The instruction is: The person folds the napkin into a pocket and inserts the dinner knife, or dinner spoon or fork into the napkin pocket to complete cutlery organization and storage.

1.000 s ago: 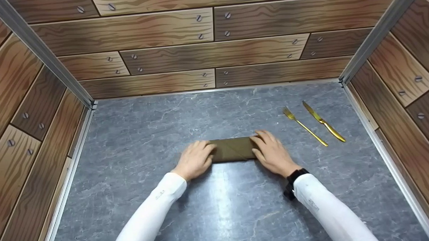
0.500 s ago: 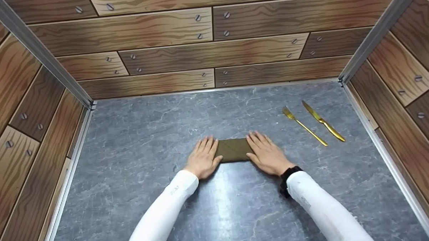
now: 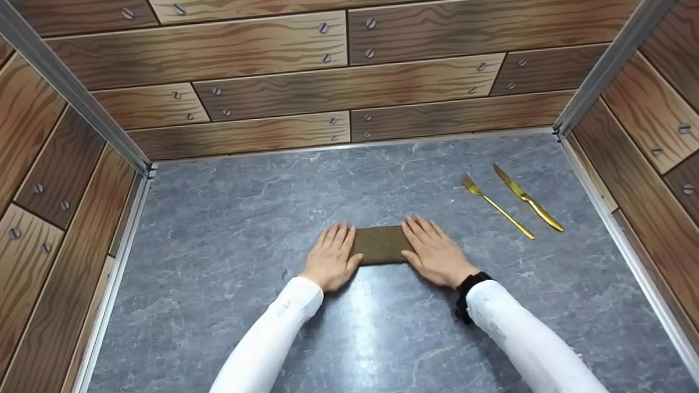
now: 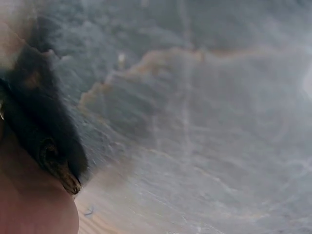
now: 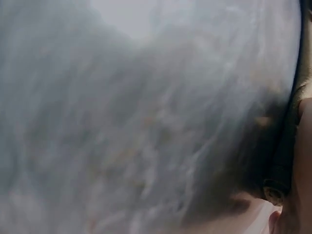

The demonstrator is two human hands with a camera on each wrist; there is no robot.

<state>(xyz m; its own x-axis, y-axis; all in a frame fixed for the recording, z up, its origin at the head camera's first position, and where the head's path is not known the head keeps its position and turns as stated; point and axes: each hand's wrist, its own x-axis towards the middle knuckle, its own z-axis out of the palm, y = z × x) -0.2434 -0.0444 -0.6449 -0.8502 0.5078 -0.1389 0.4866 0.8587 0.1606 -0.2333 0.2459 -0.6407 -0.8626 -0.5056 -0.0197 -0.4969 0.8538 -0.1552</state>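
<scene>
A folded olive-brown cloth (image 3: 380,245) lies as a flat strip on the grey marbled surface, between both hands. My left hand (image 3: 330,258) rests flat on its left end, fingers straight and pointing away, thumb along the near edge. On the right end my right hand (image 3: 436,251) lies flat in the same way, a black band round its wrist. Both ends of the cloth are hidden under the hands. In the left wrist view the cloth's folded edge (image 4: 61,170) shows beside part of the hand; the right wrist view shows a rolled-looking cloth edge (image 5: 275,190) too.
To the right of the hands lie a gold fork (image 3: 499,208) and a gold knife (image 3: 527,196), side by side and slanted. Wood-patterned panels (image 3: 346,92) with metal corner rails close off the back and both sides of the grey surface (image 3: 244,340).
A second ago the hands were arched at the cloth's ends. The left hand has since moved right, and both have flattened onto the cloth. Over the last half second they stay in place.
</scene>
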